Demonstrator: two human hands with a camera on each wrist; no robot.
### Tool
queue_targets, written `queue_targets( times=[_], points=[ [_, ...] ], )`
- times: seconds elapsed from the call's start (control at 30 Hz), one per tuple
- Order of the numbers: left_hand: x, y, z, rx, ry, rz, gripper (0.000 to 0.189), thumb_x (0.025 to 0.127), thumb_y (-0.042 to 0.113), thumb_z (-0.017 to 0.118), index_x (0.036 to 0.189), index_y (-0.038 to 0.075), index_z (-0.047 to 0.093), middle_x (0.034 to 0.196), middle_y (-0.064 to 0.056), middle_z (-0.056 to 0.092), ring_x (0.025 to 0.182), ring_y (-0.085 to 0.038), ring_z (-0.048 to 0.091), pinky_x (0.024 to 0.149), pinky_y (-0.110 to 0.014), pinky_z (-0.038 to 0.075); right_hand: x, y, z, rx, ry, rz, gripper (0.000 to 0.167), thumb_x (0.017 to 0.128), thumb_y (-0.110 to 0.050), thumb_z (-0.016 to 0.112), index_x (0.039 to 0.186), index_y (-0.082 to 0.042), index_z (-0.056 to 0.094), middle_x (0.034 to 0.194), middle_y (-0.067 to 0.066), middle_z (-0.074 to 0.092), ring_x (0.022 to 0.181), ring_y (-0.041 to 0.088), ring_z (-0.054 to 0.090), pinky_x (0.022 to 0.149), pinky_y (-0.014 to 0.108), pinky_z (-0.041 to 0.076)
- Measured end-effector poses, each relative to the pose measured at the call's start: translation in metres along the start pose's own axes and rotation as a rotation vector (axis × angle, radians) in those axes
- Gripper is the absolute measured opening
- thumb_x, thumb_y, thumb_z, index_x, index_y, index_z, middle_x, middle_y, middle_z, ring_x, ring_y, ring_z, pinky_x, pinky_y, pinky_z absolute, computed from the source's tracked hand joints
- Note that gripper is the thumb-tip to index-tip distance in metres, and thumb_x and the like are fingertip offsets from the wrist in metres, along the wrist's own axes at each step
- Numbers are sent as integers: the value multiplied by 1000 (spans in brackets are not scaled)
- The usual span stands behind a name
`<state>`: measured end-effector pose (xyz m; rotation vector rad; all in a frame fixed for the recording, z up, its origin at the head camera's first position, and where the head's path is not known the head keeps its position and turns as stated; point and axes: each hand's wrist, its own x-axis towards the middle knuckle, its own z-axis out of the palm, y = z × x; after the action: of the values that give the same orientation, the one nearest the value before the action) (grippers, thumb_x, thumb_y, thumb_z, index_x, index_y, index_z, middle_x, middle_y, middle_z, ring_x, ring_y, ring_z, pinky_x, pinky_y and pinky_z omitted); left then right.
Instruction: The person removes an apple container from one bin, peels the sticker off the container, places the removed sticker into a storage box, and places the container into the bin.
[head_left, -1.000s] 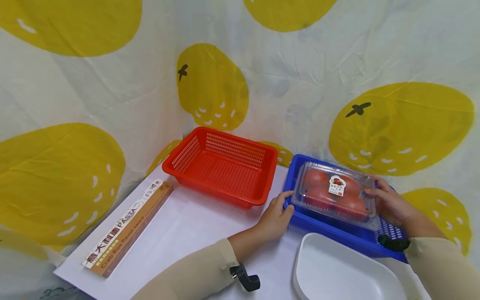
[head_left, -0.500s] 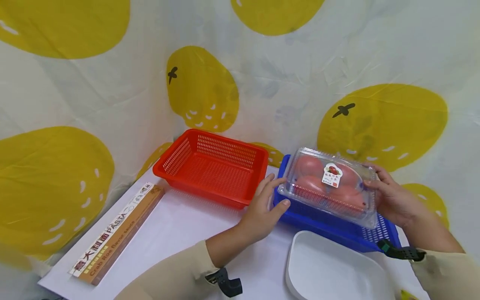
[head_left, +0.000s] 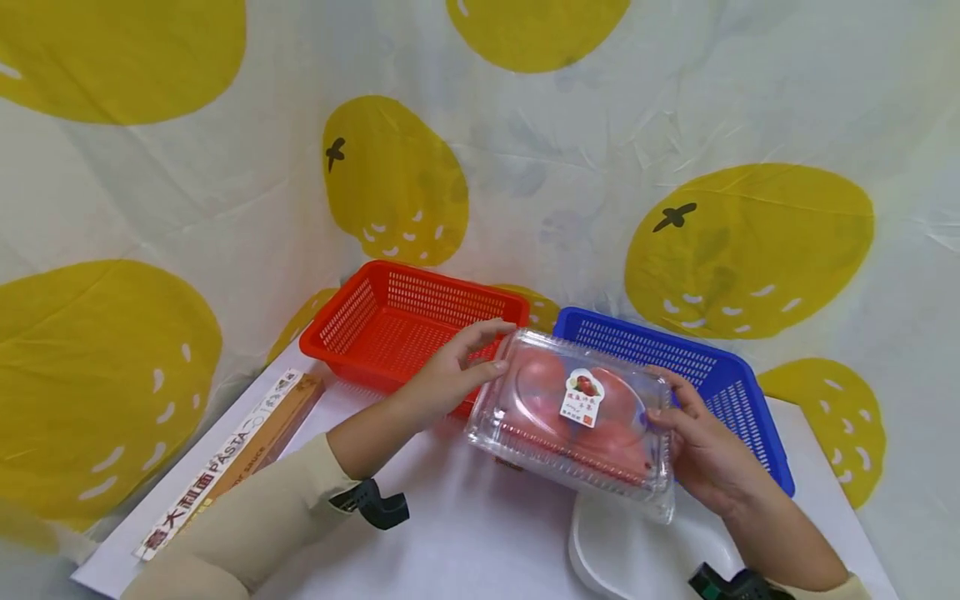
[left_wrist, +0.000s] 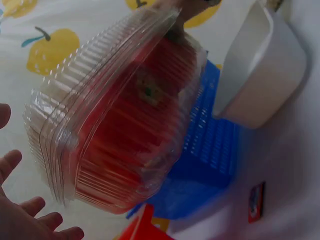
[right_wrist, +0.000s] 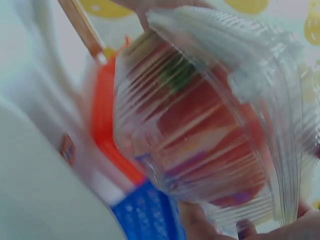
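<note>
A clear plastic clamshell box of tomatoes (head_left: pixel 551 429) with a white label hangs tilted over the table, between the two baskets. My right hand (head_left: pixel 701 446) grips its right end, thumb on the lid. My left hand (head_left: pixel 442 375) is at the box's upper left corner, fingers extended. In the left wrist view the left fingers (left_wrist: pixel 35 206) are spread and stand apart from the box. Ribbed walls and red fruit fill the right wrist view, where the tomato box (right_wrist: pixel 200 120) shows a green stem inside.
Behind the left hand stands a red basket (head_left: pixel 360 321). A blue basket (head_left: pixel 738 375) is at the right, with a white tray (head_left: pixel 600 550) in front. A pasta box (head_left: pixel 225 467) lies at the left. A small red packet (left_wrist: pixel 256 202) lies on the table beneath the box.
The tomato box has been lifted from the blue basket and carried left and nearer, in the right hand. The left hand has shifted left, off the blue basket's rim.
</note>
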<state>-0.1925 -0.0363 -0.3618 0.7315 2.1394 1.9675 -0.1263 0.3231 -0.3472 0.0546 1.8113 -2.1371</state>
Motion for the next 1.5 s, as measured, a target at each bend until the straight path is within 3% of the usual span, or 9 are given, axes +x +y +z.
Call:
queue_targets(
  times=[0.13, 0.33, 0.5, 0.73, 0.9, 1.07, 1.27, 1.5],
  points=[
    [-10, -4, -17, 15, 11, -65, 50, 103, 25, 71, 150, 29, 57, 157, 3, 52, 151, -27, 40, 111, -60, 49, 2, 10, 32, -32, 17, 6, 59, 111, -13, 53, 154, -46, 30, 160, 4, 24, 131, 23, 55, 103, 45, 57],
    [-32, -5, -45, 21, 30, -99, 56, 102, 24, 73, 154, 20, 53, 159, -3, 51, 149, -31, 43, 109, -59, 51, 7, 23, 75, 27, -4, 17, 59, 107, -10, 56, 153, -41, 33, 163, 10, 28, 137, 30, 50, 106, 49, 55],
    [-55, -1, -70, 52, 42, -111, 57, 102, 21, 72, 155, 18, 52, 160, -8, 49, 150, -35, 41, 109, -56, 51, 12, 39, 112, 68, -15, 4, 66, 101, -5, 59, 156, -30, 32, 161, 15, 30, 136, 36, 50, 106, 51, 53],
    [-90, -3, -117, 166, 52, -126, 52, 106, 18, 66, 156, 16, 51, 159, -11, 50, 148, -40, 41, 108, -50, 53, 31, 77, 171, 148, -43, 4, 70, 94, -1, 64, 155, -22, 37, 151, 14, 41, 122, 28, 59, 98, 45, 55],
    [-112, -15, -141, 154, 17, -156, 52, 108, 18, 63, 157, 11, 48, 158, -18, 49, 144, -44, 44, 104, -42, 54, 42, 106, 199, 197, -56, 18, 68, 92, -2, 67, 151, -20, 41, 141, 10, 48, 111, 22, 59, 89, 38, 55],
    [-129, -33, -155, 189, 17, -194, 51, 109, 21, 61, 156, 7, 49, 156, -21, 50, 142, -45, 46, 110, -54, 51, 49, 132, 217, 215, -25, 15, 71, 89, -1, 69, 153, -17, 42, 141, 9, 52, 112, 21, 58, 88, 34, 54],
    [-137, -51, -161, 161, 59, -250, 50, 110, 23, 60, 154, 2, 49, 161, -22, 43, 147, -46, 38, 116, -69, 39, 52, 151, 224, 200, -16, 7, 74, 88, -1, 69, 155, -15, 41, 142, 11, 53, 113, 22, 60, 87, 33, 57],
    [-143, -64, -160, 109, 47, -286, 50, 109, 25, 62, 154, 7, 50, 159, -22, 43, 142, -44, 41, 111, -61, 47, 50, 153, 225, 64, -21, -3, 79, 91, -5, 75, 160, -20, 40, 149, 15, 50, 108, 24, 66, 82, 34, 59]
  ],
)
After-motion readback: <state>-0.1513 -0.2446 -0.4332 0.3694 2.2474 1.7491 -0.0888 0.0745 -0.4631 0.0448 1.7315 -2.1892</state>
